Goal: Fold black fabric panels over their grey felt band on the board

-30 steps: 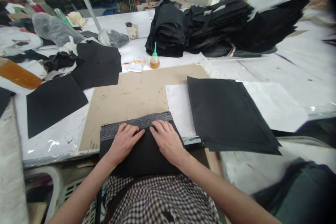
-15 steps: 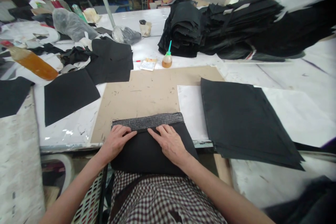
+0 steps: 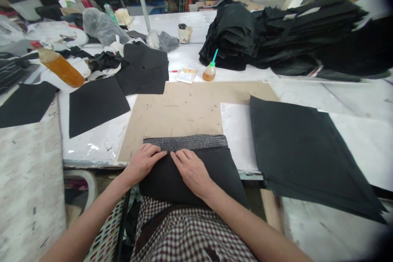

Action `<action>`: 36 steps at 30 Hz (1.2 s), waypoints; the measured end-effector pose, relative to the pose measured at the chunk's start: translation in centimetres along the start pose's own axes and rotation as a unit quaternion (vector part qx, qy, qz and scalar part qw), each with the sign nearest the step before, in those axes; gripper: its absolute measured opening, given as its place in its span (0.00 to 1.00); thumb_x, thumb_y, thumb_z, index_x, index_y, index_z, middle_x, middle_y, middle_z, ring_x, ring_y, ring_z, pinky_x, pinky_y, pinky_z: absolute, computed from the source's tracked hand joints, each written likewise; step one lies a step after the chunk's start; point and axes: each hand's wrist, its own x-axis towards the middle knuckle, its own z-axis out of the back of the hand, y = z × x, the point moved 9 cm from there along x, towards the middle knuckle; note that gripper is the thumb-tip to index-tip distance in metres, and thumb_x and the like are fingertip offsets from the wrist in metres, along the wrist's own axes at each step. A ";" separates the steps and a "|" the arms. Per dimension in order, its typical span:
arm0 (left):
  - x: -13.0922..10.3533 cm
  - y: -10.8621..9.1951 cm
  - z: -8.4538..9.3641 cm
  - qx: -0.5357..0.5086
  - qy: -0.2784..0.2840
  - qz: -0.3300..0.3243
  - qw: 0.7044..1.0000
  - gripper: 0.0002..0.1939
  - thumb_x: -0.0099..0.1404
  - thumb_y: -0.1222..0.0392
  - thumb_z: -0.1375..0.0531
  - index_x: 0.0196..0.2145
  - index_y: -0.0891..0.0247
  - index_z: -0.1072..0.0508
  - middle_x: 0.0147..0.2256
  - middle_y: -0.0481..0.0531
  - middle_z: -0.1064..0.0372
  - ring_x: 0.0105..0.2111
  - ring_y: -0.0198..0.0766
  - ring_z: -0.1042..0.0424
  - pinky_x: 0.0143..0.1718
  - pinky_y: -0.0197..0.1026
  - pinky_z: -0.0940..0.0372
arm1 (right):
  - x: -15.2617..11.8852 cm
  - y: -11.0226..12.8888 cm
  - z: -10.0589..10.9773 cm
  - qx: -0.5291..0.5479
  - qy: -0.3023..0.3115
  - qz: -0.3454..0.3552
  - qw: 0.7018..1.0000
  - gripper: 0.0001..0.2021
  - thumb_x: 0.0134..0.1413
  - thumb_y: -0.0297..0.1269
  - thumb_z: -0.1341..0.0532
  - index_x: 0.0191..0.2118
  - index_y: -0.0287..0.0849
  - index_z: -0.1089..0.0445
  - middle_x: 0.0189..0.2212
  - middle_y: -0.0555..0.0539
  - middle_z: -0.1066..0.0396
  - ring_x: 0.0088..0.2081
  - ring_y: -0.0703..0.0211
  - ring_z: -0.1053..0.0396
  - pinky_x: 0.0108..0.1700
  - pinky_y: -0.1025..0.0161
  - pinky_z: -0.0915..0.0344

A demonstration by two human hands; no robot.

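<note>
A black sheet of leather-like material point(image 3: 190, 180) lies half on the table edge and half over my lap. Along its far side runs a grey, streaky strip point(image 3: 196, 142), bordered by a folded edge. My left hand point(image 3: 144, 163) grips this edge near the sheet's left side, thumb pointing inward. Close beside it, my right hand point(image 3: 192, 172) presses on the same fold with its fingers together. The two hands' tips nearly meet. What lies beneath the fingertips is hidden.
Under the sheet's far end is a beige board point(image 3: 181, 110). A stack of black sheets point(image 3: 301, 147) overhangs the table at right. Beyond the board stands a small glue bottle point(image 3: 209, 73). Black pieces point(image 3: 98, 104) and an amber-filled bottle point(image 3: 61, 67) lie left; a big black pile point(image 3: 294, 37) sits behind.
My right hand has slid left along the fold, closer to my left hand. The whole view has shifted, so the table's things appear farther right.
</note>
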 end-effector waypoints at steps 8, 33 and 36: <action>-2.9 2.3 0.8 -0.035 -0.003 0.017 0.999 0.17 0.74 0.64 0.49 0.57 0.58 0.31 0.46 0.56 0.33 0.45 0.42 0.35 0.49 0.48 0.38 | 0.5 0.0 0.7 0.008 0.023 -0.001 1.000 0.25 0.62 0.25 0.44 0.64 0.44 0.40 0.43 0.43 0.34 0.47 0.51 0.39 0.50 0.55 0.37; -7.3 3.1 3.2 0.102 0.033 0.025 0.994 0.19 0.70 0.69 0.47 0.56 0.61 0.31 0.49 0.58 0.31 0.46 0.46 0.34 0.49 0.51 0.38 | 0.5 0.7 0.4 0.015 -0.018 0.018 1.000 0.21 0.64 0.27 0.46 0.62 0.38 0.37 0.47 0.39 0.33 0.49 0.49 0.40 0.52 0.52 0.38; -5.6 1.8 4.3 0.081 -0.036 0.081 0.993 0.16 0.70 0.69 0.49 0.51 0.60 0.28 0.49 0.58 0.32 0.48 0.46 0.34 0.51 0.52 0.38 | 0.5 0.9 0.4 0.012 -0.028 0.021 0.999 0.20 0.65 0.27 0.46 0.61 0.37 0.37 0.45 0.40 0.33 0.48 0.49 0.40 0.51 0.52 0.37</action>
